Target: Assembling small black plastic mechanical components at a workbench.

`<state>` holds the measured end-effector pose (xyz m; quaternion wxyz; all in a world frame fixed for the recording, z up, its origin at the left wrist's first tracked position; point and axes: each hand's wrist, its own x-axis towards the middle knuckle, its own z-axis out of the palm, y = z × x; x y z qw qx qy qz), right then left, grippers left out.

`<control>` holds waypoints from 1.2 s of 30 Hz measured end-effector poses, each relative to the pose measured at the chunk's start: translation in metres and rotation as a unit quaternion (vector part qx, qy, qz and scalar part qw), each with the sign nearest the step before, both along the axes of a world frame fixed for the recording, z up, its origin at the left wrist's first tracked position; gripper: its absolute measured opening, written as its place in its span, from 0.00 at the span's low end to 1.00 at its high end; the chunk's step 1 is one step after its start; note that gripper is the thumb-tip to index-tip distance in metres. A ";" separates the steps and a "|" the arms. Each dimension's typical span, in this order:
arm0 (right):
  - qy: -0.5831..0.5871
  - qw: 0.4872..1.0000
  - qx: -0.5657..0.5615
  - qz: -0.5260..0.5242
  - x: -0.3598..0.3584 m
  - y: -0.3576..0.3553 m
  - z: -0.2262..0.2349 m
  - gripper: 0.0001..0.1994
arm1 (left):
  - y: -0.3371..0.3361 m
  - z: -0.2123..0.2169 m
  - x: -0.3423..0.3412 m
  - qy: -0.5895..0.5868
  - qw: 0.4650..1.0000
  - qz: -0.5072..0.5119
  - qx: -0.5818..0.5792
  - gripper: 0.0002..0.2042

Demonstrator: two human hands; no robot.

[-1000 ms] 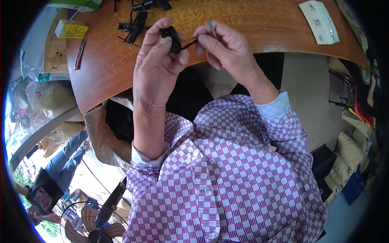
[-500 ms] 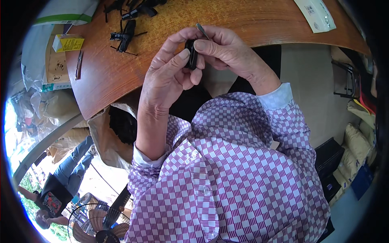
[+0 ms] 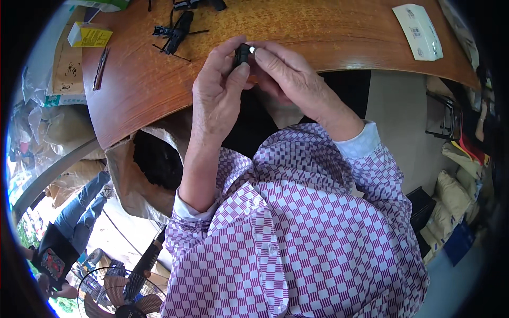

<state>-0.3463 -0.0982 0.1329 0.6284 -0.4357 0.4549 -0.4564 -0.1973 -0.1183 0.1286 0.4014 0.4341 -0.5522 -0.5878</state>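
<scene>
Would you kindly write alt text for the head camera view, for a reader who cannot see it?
Seen from above, a person's left hand and right hand pinch a small black part together over the edge of a wooden table. More black parts, a yellow box and a white packet lie on the table.

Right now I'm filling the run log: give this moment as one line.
left hand: holds small black part | right hand: fingers pinch same part | place: over wooden table edge | nearby: black parts pile

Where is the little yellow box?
In the head view, the yellow box sits at the far left of the wooden table, beside a dark pen, away from both hands.
</scene>
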 end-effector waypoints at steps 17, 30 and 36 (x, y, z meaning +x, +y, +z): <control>0.108 0.988 -0.071 0.084 0.035 -0.028 -0.016 0.15 | 0.003 -0.015 0.027 -0.166 0.965 0.120 -0.165 0.19; 0.565 0.740 -0.362 0.046 0.060 -0.074 -0.026 0.10 | 0.008 -0.005 0.094 0.395 0.882 0.145 0.211 0.06; 0.441 0.825 -0.353 -0.023 0.022 -0.050 -0.022 0.07 | -0.001 -0.004 0.060 0.352 0.885 0.123 0.277 0.10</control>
